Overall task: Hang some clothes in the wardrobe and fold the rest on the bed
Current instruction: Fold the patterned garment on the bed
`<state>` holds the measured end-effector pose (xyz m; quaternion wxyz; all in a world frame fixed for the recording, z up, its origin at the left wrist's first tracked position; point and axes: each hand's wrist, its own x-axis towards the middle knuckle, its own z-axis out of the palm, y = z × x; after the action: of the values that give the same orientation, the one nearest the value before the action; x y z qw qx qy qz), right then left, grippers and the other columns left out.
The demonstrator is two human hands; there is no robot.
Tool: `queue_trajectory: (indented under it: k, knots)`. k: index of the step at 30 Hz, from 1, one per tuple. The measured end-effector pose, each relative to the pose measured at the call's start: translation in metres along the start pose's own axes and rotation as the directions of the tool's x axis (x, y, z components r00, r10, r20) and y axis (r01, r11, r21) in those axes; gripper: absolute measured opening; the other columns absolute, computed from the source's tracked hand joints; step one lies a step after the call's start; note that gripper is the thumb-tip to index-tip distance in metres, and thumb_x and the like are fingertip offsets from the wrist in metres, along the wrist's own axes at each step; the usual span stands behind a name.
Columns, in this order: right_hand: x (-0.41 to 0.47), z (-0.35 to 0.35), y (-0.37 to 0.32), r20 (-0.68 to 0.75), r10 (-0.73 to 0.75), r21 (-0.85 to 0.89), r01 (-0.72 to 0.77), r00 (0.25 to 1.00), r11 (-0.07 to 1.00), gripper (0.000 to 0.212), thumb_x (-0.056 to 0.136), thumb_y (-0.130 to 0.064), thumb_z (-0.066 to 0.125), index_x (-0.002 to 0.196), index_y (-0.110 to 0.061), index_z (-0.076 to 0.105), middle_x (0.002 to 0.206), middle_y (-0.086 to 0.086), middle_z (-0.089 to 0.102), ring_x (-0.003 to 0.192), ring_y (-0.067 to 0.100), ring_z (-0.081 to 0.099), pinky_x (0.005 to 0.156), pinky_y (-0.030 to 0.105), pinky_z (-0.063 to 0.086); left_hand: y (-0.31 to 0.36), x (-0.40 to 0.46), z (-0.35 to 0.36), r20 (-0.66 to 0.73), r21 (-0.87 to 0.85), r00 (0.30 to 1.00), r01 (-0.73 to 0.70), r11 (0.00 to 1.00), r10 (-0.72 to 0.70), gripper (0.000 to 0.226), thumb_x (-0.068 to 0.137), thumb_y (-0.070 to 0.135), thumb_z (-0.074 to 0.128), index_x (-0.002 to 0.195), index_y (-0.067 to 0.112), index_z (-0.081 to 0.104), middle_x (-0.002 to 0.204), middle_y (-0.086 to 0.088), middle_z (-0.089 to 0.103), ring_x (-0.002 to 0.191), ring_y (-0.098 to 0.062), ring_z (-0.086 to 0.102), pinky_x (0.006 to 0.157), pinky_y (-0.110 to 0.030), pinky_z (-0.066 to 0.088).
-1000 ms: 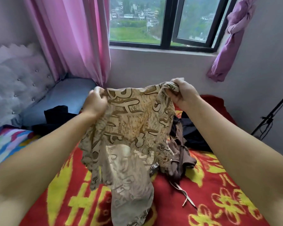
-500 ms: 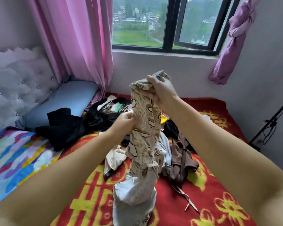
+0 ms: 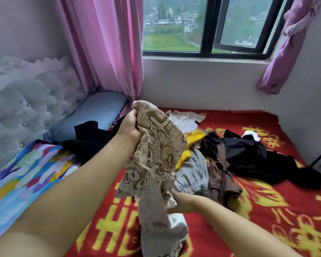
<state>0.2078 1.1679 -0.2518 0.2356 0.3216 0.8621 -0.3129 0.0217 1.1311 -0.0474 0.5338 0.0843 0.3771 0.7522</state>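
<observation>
The left hand (image 3: 132,127) is gripping the bunched top of the beige printed garment (image 3: 156,156), holding it up above the bed (image 3: 267,210), while the right hand (image 3: 182,203) is pinching its hanging lower part; loose clothes (image 3: 239,156) are lying just beyond.

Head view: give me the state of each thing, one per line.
Left hand: grips printed garment's top.
Right hand: holds its lower part.
Printed garment: bunched, hanging, unfolded.
Clothes pile: unfolded on bed.
Left curtain: hanging loose.
Right curtain: knotted.
</observation>
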Motion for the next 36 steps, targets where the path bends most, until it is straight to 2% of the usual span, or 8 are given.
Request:
queue_trajectory:
  k: [4, 9, 12, 16, 20, 23, 30, 36]
  knots:
    - [0.018, -0.02, -0.032, -0.536, 0.104, 0.39, 0.136, 0.838, 0.911, 0.055, 0.089, -0.011, 0.056, 0.14, -0.011, 0.035, 0.122, 0.017, 0.058, 0.109, 0.03, 0.056, 0.077, 0.033, 0.044, 0.012, -0.007, -0.004, -0.027, 0.035, 0.997, -0.065, 0.997, 0.066, 0.047, 0.101, 0.032, 0.031, 0.089, -0.002, 0.062, 0.078, -0.019, 0.069, 0.075, -0.028, 0.067, 0.079, -0.04, 0.052]
    - [0.002, -0.063, -0.04, -0.718, 0.039, 0.371, 0.335, 0.695, 0.866, 0.023, 0.092, -0.006, 0.046, 0.108, -0.012, 0.061, 0.089, 0.004, 0.064, 0.083, 0.021, 0.055, 0.054, 0.018, 0.032, 0.028, -0.014, -0.037, -0.101, 0.069, 0.993, -0.059, 0.996, 0.066, 0.053, 0.102, 0.032, 0.03, 0.084, -0.003, 0.065, 0.075, -0.022, 0.071, 0.064, -0.031, 0.071, 0.066, -0.042, 0.053]
    - [-0.014, -0.079, -0.047, -0.781, 0.082, 0.477, 0.507, 0.619, 0.718, 0.016, 0.097, -0.01, 0.042, 0.094, -0.013, 0.057, 0.07, 0.005, 0.054, 0.063, 0.02, 0.046, 0.056, 0.03, 0.031, 0.022, -0.012, -0.061, -0.231, 0.335, 0.971, 0.025, 0.942, 0.057, 0.038, 0.1, 0.021, 0.035, 0.091, -0.001, 0.065, 0.078, -0.018, 0.069, 0.066, -0.026, 0.068, 0.063, -0.032, 0.055]
    - [-0.037, -0.109, -0.052, -0.826, -0.001, 0.363, 0.533, 0.564, 0.764, 0.015, 0.098, -0.013, 0.045, 0.084, -0.013, 0.05, 0.064, -0.006, 0.044, 0.055, 0.007, 0.037, 0.051, 0.018, 0.03, 0.002, -0.006, -0.083, -0.192, 0.978, 0.904, 0.146, 0.146, 0.382, 0.052, 0.095, 0.023, 0.048, 0.14, -0.002, 0.039, 0.134, -0.026, 0.046, 0.12, -0.036, 0.049, 0.098, -0.037, 0.04]
    - [-0.05, -0.137, -0.069, -0.764, -0.214, 0.121, 0.461, 0.608, 0.879, 0.014, 0.095, -0.015, 0.052, 0.084, -0.01, 0.058, 0.07, -0.003, 0.053, 0.062, 0.012, 0.045, 0.049, 0.014, 0.031, -0.039, -0.022, -0.043, 0.154, 0.988, 0.987, -0.155, 0.018, 0.05, 0.053, 0.085, 0.049, 0.061, 0.127, 0.022, 0.045, 0.108, 0.001, 0.061, 0.093, -0.014, 0.06, 0.074, -0.027, 0.049]
    - [-0.055, -0.153, -0.079, -0.717, -0.283, 0.024, 0.428, 0.637, 0.903, 0.019, 0.093, -0.015, 0.056, 0.085, 0.0, 0.064, 0.077, 0.005, 0.06, 0.069, 0.016, 0.05, 0.053, 0.013, 0.034, -0.052, -0.022, -0.021, 0.216, 0.971, 0.972, -0.204, -0.12, 0.091, 0.049, 0.076, 0.044, 0.065, 0.113, 0.015, 0.051, 0.095, 0.0, 0.062, 0.089, -0.018, 0.06, 0.067, -0.028, 0.045]
    - [-0.084, -0.184, -0.066, -0.631, -0.21, 0.261, 0.459, 0.747, 0.849, 0.036, 0.088, -0.033, 0.067, 0.08, 0.002, 0.067, 0.057, -0.003, 0.044, 0.047, 0.007, 0.033, 0.047, 0.02, 0.029, -0.027, -0.017, -0.029, 0.172, 0.979, 0.969, -0.188, 0.08, 0.176, 0.019, 0.088, 0.002, 0.046, 0.079, 0.003, 0.063, 0.062, -0.005, 0.046, 0.05, -0.012, 0.039, 0.045, -0.019, 0.031]
    - [-0.095, -0.197, -0.042, -0.385, -0.173, 0.324, 0.308, 0.906, 0.894, 0.03, 0.085, -0.043, 0.068, 0.083, -0.013, 0.073, 0.09, 0.005, 0.068, 0.082, 0.018, 0.061, 0.079, 0.034, 0.049, -0.009, -0.024, -0.023, 0.318, 0.915, 0.915, -0.365, 0.173, 0.249, 0.014, 0.09, 0.006, 0.052, 0.083, 0.013, 0.062, 0.062, 0.005, 0.049, 0.053, -0.007, 0.039, 0.053, -0.019, 0.034]
